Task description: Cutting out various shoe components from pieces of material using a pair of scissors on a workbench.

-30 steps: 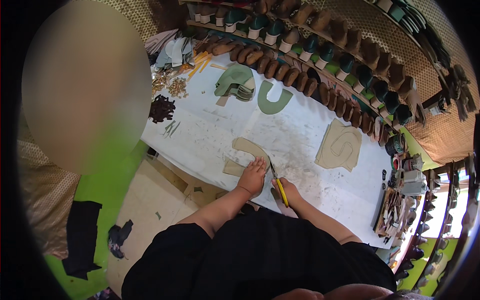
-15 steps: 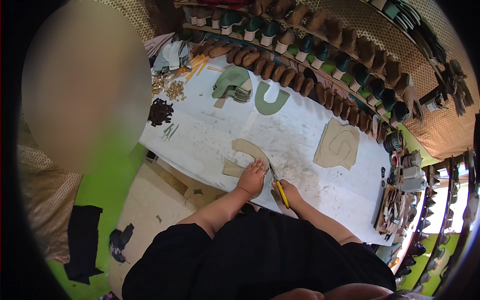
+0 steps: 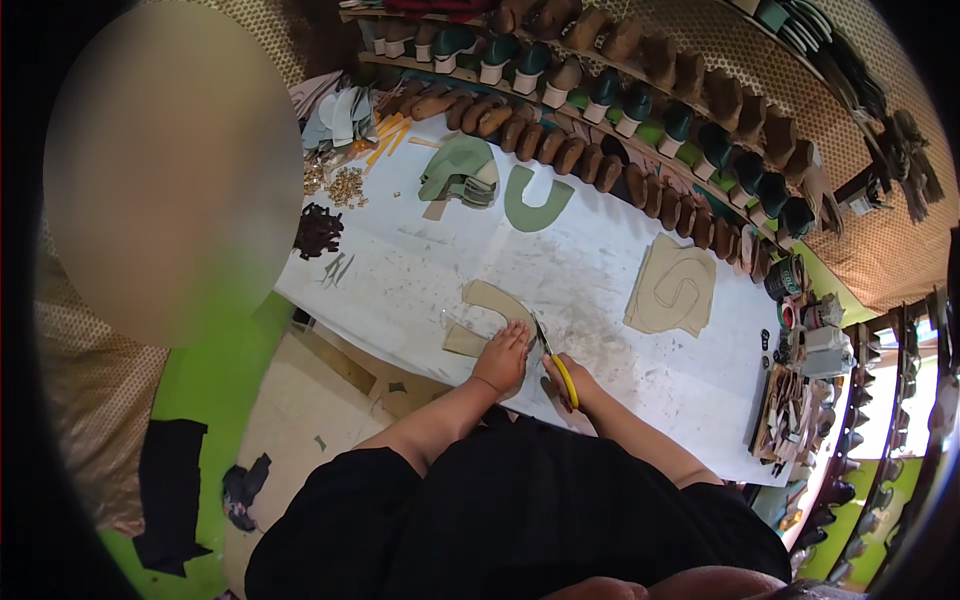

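At the near edge of a white-topped surface [image 3: 400,300], a person in black bends over a curved beige piece [image 3: 490,296], seen from afar through the head view I monitor. The left hand [image 3: 503,358] lies palm down on the piece, fingers extended and gripping nothing, apparently pressing it flat so it cannot slide. The right hand [image 3: 581,378] is closed around yellow-handled scissors [image 3: 562,373], whose blades reach the piece's outer right edge, just beside the left fingertips; I cannot tell how far they are parted. Keeping the piece close to the body, I judge, shortens the reach for both arms. Well apart to the right lies a beige stack [image 3: 650,312], marked with a curved line. Farther back, a green U-shaped piece [image 3: 545,214] rests beside a green stack [image 3: 455,165], grouped, it seems, by colour. Brown shoe forms [image 3: 568,156] line the far side, probably out of the arms' way. At left, gold-coloured fittings [image 3: 347,188] and dark brown bits [image 3: 318,231] sit heaped separately, perhaps to prevent mixing.
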A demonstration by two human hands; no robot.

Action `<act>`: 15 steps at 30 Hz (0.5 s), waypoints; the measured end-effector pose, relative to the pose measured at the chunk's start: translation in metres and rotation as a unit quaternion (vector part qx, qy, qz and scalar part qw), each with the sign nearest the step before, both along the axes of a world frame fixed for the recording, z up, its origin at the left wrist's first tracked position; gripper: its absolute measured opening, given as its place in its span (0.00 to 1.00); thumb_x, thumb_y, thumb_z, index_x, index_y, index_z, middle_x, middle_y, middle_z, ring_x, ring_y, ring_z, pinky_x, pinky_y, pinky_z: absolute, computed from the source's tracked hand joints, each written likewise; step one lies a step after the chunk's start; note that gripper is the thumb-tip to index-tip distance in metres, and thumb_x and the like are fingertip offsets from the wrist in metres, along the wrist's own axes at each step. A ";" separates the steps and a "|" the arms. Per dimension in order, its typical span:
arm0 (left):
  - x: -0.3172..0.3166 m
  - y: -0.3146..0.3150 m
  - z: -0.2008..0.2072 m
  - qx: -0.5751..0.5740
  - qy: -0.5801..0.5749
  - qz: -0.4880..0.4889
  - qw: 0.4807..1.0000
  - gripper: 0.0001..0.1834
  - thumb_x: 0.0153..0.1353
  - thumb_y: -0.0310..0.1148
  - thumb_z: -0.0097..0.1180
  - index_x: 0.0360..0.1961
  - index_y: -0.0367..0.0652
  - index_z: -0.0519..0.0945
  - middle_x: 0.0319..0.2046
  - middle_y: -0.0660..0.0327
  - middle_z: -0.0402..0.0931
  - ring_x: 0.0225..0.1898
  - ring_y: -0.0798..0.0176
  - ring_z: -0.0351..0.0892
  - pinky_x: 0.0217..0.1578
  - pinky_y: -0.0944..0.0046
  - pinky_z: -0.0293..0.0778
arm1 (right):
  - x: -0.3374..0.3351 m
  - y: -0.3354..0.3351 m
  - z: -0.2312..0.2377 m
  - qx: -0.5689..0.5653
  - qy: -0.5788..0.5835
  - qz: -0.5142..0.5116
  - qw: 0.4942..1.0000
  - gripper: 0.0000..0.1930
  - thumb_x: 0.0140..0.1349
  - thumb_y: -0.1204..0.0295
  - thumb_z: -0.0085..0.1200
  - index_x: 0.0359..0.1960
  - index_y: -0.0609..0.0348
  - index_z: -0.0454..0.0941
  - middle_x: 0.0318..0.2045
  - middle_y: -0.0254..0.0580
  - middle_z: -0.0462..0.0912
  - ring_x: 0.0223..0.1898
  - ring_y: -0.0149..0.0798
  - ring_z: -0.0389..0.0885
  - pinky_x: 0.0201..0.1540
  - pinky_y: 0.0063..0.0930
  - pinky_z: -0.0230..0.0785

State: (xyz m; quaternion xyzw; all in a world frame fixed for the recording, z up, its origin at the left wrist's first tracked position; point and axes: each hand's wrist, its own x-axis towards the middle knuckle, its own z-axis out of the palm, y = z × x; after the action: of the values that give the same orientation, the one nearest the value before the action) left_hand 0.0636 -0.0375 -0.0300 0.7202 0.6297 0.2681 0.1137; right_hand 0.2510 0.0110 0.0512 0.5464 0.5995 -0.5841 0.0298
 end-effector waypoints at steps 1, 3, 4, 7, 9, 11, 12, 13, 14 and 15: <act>0.000 0.000 0.000 -0.001 0.000 0.001 1.000 0.24 0.65 0.31 0.48 0.61 0.33 0.72 0.62 0.45 0.70 0.65 0.44 0.68 0.66 0.49 0.62 | 0.000 0.001 -0.005 -0.001 0.000 0.001 1.000 0.33 0.68 0.38 0.42 0.44 0.63 0.72 0.21 0.54 0.79 0.17 0.46 0.80 0.20 0.35 0.70; 0.001 0.001 -0.001 -0.011 -0.005 0.003 1.000 0.24 0.65 0.31 0.48 0.61 0.33 0.72 0.62 0.45 0.70 0.65 0.45 0.68 0.66 0.49 0.62 | -0.002 0.004 -0.011 0.023 0.006 0.004 1.000 0.33 0.68 0.38 0.43 0.43 0.63 0.72 0.20 0.53 0.79 0.16 0.46 0.79 0.18 0.35 0.69; 0.001 0.001 -0.002 -0.012 -0.005 0.004 1.000 0.24 0.65 0.31 0.48 0.61 0.33 0.72 0.62 0.45 0.70 0.65 0.45 0.68 0.66 0.49 0.62 | -0.002 0.003 -0.013 0.022 0.006 0.004 1.000 0.33 0.68 0.38 0.43 0.43 0.63 0.72 0.20 0.53 0.79 0.16 0.46 0.79 0.18 0.35 0.69; 0.000 -0.001 -0.004 -0.006 -0.010 0.008 1.000 0.24 0.65 0.31 0.48 0.61 0.33 0.71 0.62 0.46 0.70 0.65 0.45 0.67 0.66 0.49 0.62 | -0.006 0.004 -0.005 0.008 -0.010 0.009 1.000 0.33 0.68 0.38 0.43 0.44 0.63 0.72 0.21 0.53 0.79 0.16 0.46 0.80 0.19 0.35 0.70; 0.000 -0.001 -0.003 -0.006 -0.001 0.001 1.000 0.24 0.65 0.31 0.48 0.61 0.33 0.71 0.62 0.46 0.70 0.65 0.45 0.68 0.66 0.49 0.62 | -0.004 0.005 -0.008 0.015 0.000 0.009 1.000 0.33 0.67 0.38 0.43 0.44 0.63 0.72 0.20 0.53 0.79 0.16 0.46 0.79 0.19 0.36 0.70; 0.000 0.000 -0.003 -0.003 -0.001 0.002 1.000 0.24 0.66 0.31 0.48 0.61 0.32 0.71 0.62 0.46 0.70 0.65 0.45 0.68 0.66 0.49 0.62 | -0.004 0.006 -0.010 0.022 -0.003 0.015 1.000 0.33 0.67 0.38 0.44 0.44 0.63 0.72 0.20 0.53 0.79 0.16 0.46 0.79 0.19 0.36 0.70; 0.000 0.000 -0.003 0.001 -0.001 0.002 1.000 0.24 0.66 0.31 0.48 0.61 0.32 0.71 0.62 0.46 0.70 0.65 0.45 0.68 0.66 0.49 0.62 | -0.004 0.006 -0.011 0.028 -0.006 0.020 0.999 0.33 0.67 0.38 0.44 0.44 0.64 0.72 0.20 0.53 0.78 0.16 0.46 0.79 0.19 0.36 0.70; 0.000 -0.001 -0.004 0.001 -0.001 0.003 1.000 0.24 0.66 0.31 0.48 0.61 0.32 0.71 0.62 0.46 0.70 0.65 0.45 0.68 0.66 0.49 0.62 | -0.003 0.006 -0.013 0.028 -0.006 0.021 0.999 0.33 0.67 0.38 0.44 0.44 0.64 0.72 0.20 0.53 0.78 0.16 0.46 0.79 0.19 0.36 0.70; 0.000 -0.001 -0.003 0.002 0.000 0.002 1.000 0.24 0.66 0.31 0.48 0.62 0.32 0.70 0.62 0.46 0.70 0.65 0.45 0.68 0.66 0.49 0.62 | -0.003 0.007 -0.013 0.041 -0.007 0.027 0.999 0.33 0.67 0.38 0.44 0.43 0.64 0.73 0.19 0.52 0.78 0.16 0.46 0.79 0.20 0.36 0.71; 0.000 -0.001 -0.003 0.003 0.002 0.000 1.000 0.24 0.66 0.30 0.48 0.62 0.32 0.70 0.62 0.45 0.70 0.65 0.45 0.68 0.66 0.49 0.62 | -0.003 0.007 -0.013 0.053 -0.008 0.033 0.998 0.33 0.67 0.38 0.44 0.42 0.64 0.73 0.18 0.52 0.78 0.16 0.46 0.79 0.20 0.36 0.71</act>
State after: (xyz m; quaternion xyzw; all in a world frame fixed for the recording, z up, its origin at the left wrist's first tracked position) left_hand 0.0636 -0.0384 -0.0328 0.7207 0.6294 0.2689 0.1103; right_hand 0.2479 0.0181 0.0387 0.5315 0.6473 -0.5459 0.0246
